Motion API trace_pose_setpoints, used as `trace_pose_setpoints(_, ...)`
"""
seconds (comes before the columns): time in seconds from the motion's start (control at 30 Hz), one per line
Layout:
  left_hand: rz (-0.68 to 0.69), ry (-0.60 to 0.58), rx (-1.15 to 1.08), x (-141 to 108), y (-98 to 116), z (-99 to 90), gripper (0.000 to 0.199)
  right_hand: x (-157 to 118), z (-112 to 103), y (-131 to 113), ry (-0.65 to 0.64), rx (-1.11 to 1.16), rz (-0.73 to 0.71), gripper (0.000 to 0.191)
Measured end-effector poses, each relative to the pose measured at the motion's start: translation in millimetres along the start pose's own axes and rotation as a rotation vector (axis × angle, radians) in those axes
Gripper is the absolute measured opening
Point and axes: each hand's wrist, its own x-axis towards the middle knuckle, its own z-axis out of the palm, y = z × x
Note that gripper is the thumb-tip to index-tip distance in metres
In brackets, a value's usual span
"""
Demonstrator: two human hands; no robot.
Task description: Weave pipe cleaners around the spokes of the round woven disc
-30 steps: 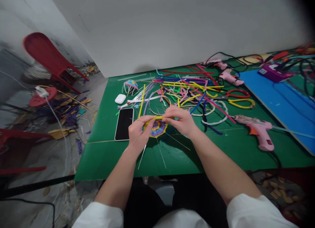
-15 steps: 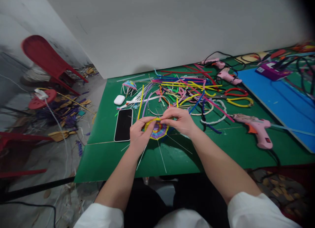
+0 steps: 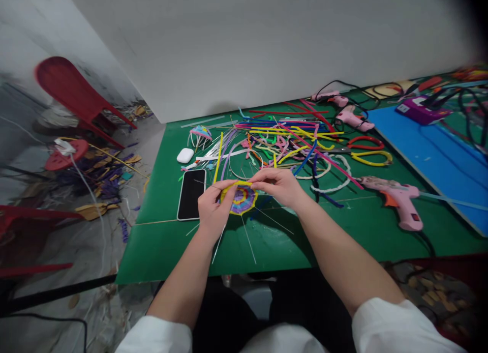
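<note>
A round woven disc [image 3: 242, 199] in yellow, purple, blue and orange rings is held above the table, with thin pale wires sticking out around it. My left hand [image 3: 215, 203] pinches its left side between thumb and fingers. The fingertips of my right hand [image 3: 276, 185] are closed at its upper right edge, on the yellow outer ring. Left of my left hand lies a black-screened phone [image 3: 191, 195]. Behind both hands spreads a pile of coloured pipe cleaners [image 3: 290, 139].
On the green table [image 3: 152, 251] are a white case [image 3: 185, 155], a small woven dome [image 3: 201, 133], scissors [image 3: 371, 158], a pink glue gun [image 3: 404, 200] and a blue board [image 3: 427, 159]. A red chair [image 3: 68, 93] stands at the left.
The disc has shifted slightly left and is less covered by my left thumb. Both hands moved a little with it, and my right fingertips sit along its upper edge.
</note>
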Motion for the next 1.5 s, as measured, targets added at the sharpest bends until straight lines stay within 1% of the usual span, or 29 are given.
trace_pose_setpoints(0.13, 0.148, 0.021, 0.104, -2.0, 4.0, -2.6, 0.014, -0.9, -1.2, -0.9, -0.036, 0.018, 0.007, 0.014)
trace_pose_setpoints(0.2, 0.179, 0.012, 0.119, -3.4, 5.9, -3.1, 0.013, -1.3, -1.5, -1.3, -0.052, 0.019, 0.003, 0.013)
trace_pose_setpoints(0.37, 0.155, -0.006, 0.117, -7.2, 8.3, -3.3, 0.013, -1.4, -2.2, -2.7, -0.093, 0.022, 0.008, 0.012)
trace_pose_setpoints(0.57, 0.139, -0.017, 0.108, -8.7, 9.2, -4.6, 0.014, -1.6, -3.6, -2.9, -0.092, 0.022, 0.056, 0.012)
trace_pose_setpoints(0.67, 0.142, -0.004, 0.105, -8.1, 8.5, -4.9, 0.014, -1.3, -3.9, -2.0, -0.099, 0.029, 0.023, 0.020)
trace_pose_setpoints(0.73, 0.116, -0.018, 0.072, -7.7, 6.9, -4.8, 0.014, -1.0, -3.5, -1.2, -0.115, 0.051, -0.038, 0.022)
trace_pose_setpoints(0.8, 0.055, -0.056, -0.001, -7.2, 4.5, -4.6, 0.015, -0.6, -2.9, -0.2, -0.125, 0.065, -0.092, 0.017)
trace_pose_setpoints(0.9, -0.045, -0.094, -0.118, -6.0, 1.6, -4.2, 0.016, -0.4, -2.2, 1.1, -0.116, 0.057, -0.123, 0.014)
trace_pose_setpoints(1.07, -0.101, -0.035, -0.152, -3.9, 3.5, -4.4, 0.015, -1.0, -2.2, 0.0, -0.126, 0.030, -0.152, 0.014)
trace_pose_setpoints(1.2, -0.140, 0.002, -0.160, -3.2, 9.1, -5.4, 0.017, -2.4, -2.4, -3.6, -0.148, 0.015, -0.115, 0.014)
trace_pose_setpoints(1.33, -0.134, 0.021, -0.166, -3.1, 12.2, -5.8, 0.014, -3.5, -2.7, -5.0, -0.172, 0.014, -0.086, 0.015)
trace_pose_setpoints(1.4, -0.135, 0.028, -0.178, -3.0, 12.2, -5.7, 0.013, -3.9, -2.0, -4.7, -0.160, 0.017, -0.065, 0.015)
trace_pose_setpoints(1.5, -0.136, 0.025, -0.195, -2.8, 11.5, -6.0, 0.013, -4.7, 0.0, -4.3, -0.117, 0.055, 0.025, 0.016)
